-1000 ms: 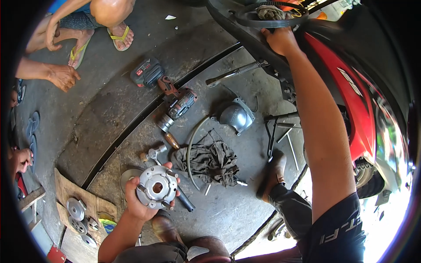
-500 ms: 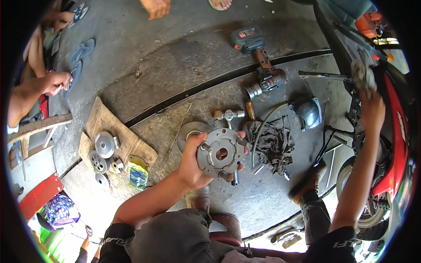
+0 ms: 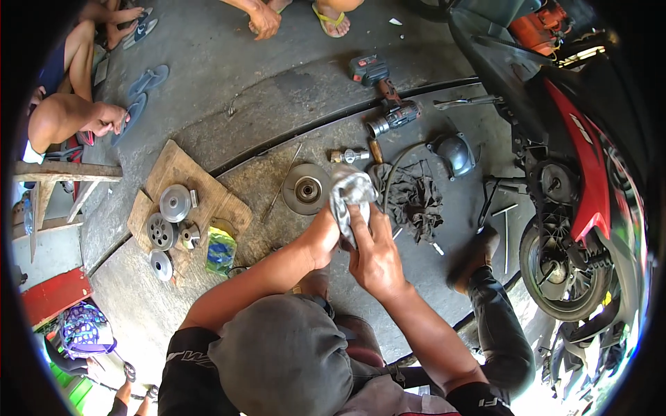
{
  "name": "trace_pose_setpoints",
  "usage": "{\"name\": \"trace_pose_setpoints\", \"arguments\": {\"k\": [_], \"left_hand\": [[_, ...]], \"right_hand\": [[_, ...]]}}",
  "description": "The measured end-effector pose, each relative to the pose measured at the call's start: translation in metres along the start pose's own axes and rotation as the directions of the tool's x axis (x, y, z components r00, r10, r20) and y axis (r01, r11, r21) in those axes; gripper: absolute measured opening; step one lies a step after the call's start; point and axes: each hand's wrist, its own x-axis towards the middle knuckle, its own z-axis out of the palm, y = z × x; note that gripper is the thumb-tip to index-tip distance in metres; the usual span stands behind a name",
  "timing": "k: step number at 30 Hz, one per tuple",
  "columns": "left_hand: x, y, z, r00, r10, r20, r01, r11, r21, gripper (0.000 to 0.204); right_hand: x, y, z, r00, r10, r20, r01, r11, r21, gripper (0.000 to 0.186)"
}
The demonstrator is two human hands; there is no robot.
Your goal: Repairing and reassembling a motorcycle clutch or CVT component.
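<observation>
A crumpled grey-white rag [image 3: 349, 188] is pinched in the fingers of my right hand [image 3: 378, 255], over my left hand [image 3: 320, 239]. My left hand is closed around the round metal plate with pegs, which the rag and fingers now hide. Just beyond my hands, a steel disc with a central hub [image 3: 305, 190] lies flat on the floor. Near it are a T-shaped metal tool [image 3: 349, 156] and a dark crumpled cloth [image 3: 414, 204].
Left, a cardboard sheet [image 3: 166, 163] bears several metal parts and a yellow-blue packet [image 3: 220, 249]. A cordless impact wrench [image 3: 392, 104] lies ahead, a dark metal cover [image 3: 456, 154] right of it. A red-black motorcycle [image 3: 583, 166] stands at right. Other people sit or crouch left and ahead.
My right hand has come from the motorcycle at right to my left hand, bringing the rag over the metal plate. The view has shifted, showing more of the motorcycle's wheel.
</observation>
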Motion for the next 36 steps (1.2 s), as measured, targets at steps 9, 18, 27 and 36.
{"name": "trace_pose_setpoints", "arguments": {"k": [9, 18, 27, 36], "left_hand": [[0.004, -0.040, -0.022, 0.784, 0.461, 0.415, -0.494, 0.058, 0.868, 0.042], [-0.004, -0.069, -0.061, 0.997, 0.031, -0.068, -0.003, 0.928, 0.374, 0.054], [-0.027, -0.075, -0.093, 0.952, 0.301, 0.060, -0.307, 0.940, 0.152, 0.050], [-0.052, -0.141, -0.172, 0.945, 0.156, -0.286, -0.041, 0.928, 0.370, 0.038]], "right_hand": [[-0.032, 0.023, 0.032, 0.676, 0.726, 0.125, -0.599, 0.443, 0.668, 0.026], [-0.088, 0.062, 0.025, 0.488, 0.829, 0.273, -0.640, 0.127, 0.758, 0.033], [-0.075, 0.015, 0.087, 0.493, 0.657, 0.570, -0.701, -0.087, 0.707, 0.030], [-0.043, 0.063, 0.090, 0.557, 0.811, 0.181, -0.739, 0.384, 0.553, 0.052]]}}
